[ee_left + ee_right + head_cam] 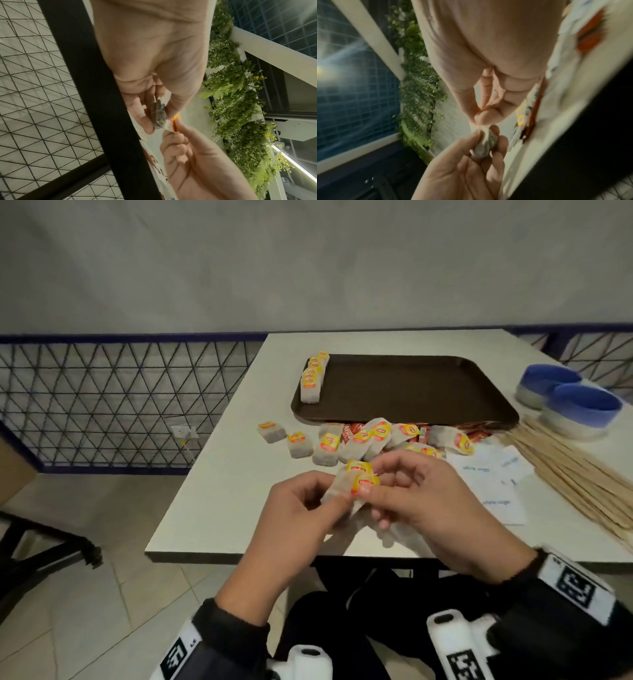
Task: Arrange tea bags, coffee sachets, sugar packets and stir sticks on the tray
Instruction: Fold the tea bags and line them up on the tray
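Above the table's near edge both hands hold a tea bag (342, 486) with a yellow tag between them. My left hand (337, 501) pinches the bag's body (158, 116) between thumb and fingers. My right hand (371, 501) pinches its tag end (476, 123). A second yellow tag (358, 465) shows just behind. The dark brown tray (411, 385) lies further back, with three tea bags (311, 381) in a row along its left edge. Loose tea bags and red coffee sachets (370, 440) are heaped in front of the tray.
White sugar packets (493, 474) lie right of my hands, with a fan of wooden stir sticks (575, 470) beyond them. Two blue bowls (579, 405) stand at the far right. A wire mesh railing (102, 405) runs left of the table.
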The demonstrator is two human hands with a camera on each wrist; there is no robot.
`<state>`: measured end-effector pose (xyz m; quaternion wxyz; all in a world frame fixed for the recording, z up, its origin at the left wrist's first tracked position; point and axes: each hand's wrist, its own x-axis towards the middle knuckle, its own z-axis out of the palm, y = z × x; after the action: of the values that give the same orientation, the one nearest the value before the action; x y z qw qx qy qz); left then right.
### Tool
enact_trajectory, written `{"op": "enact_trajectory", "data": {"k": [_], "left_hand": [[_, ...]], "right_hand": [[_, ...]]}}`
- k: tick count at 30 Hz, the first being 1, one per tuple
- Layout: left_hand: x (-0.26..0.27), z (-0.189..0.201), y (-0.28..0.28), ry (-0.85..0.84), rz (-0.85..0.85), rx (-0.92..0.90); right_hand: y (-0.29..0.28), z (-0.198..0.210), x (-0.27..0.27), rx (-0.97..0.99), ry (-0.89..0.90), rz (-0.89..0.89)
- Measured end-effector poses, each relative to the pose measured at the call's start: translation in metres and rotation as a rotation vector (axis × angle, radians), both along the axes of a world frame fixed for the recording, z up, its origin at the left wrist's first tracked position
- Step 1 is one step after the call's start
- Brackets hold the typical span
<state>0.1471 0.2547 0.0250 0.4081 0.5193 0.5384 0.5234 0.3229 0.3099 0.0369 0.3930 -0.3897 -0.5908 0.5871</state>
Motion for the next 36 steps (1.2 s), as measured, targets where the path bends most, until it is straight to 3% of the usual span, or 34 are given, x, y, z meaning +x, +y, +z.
{"op": "enact_trajectory", "data": {"k": [3,8,18,36], "left_hand": [[0.012,0.002,0.002,-0.11,0.012,-0.042],[0.023,-0.002,0.002,-0.052,0.037,-0.043],[0.031,-0.003,-0.001,-0.093,0.09,-0.013],[0.029,-0.009,-0.001,-0.072,0.037,0.021]], "right_hand": [[-0.007,-0.014,0.003,-0.002,0.112,-0.04],[-0.01,-0.026,0.008,0.073,0.137,-0.09],[0.0,-0.031,0.012,0.016,0.182,-0.05],[0.002,-0.035,0.017,0.049,0.261,-0.026]]}}
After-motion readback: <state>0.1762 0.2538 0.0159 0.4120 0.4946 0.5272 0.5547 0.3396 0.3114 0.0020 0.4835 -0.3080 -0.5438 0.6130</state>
